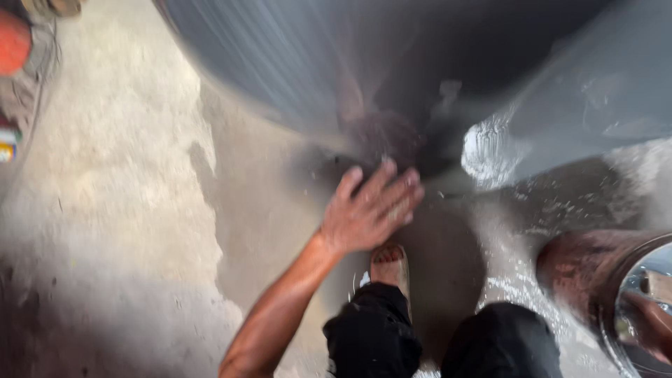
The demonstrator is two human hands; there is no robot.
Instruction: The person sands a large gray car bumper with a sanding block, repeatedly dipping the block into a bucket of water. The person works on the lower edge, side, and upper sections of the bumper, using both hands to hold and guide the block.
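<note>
Left hand point(369, 210) is reaching fwd w/ fingers spread apart, palm down, gripping nothing, hovering just below the rim of a big grey ribbed tank point(294, 63) that is filling the top of the view. Can't tell if fingertips are touching it, since the pic is blurred w/ motion. Right hand isn't showing, so its state can't be told.

Tank is sitting on a wet concrete floor point(119, 210), w/ water point(490, 150) splashing white just right of the hand, near the tank's dark underside. A sandalled foot point(390, 266) is standing directly under the hand, and black trouser legs point(371, 336) are showing at the bottom edge.

At lower right, a round metal pot point(595, 280) w/ a reddish-brown side and shiny rim is lying partly out of frame, well apart from the hand. At far top left, an orange object point(12, 42) is sitting by the floor's edge; too blurred to identify.
</note>
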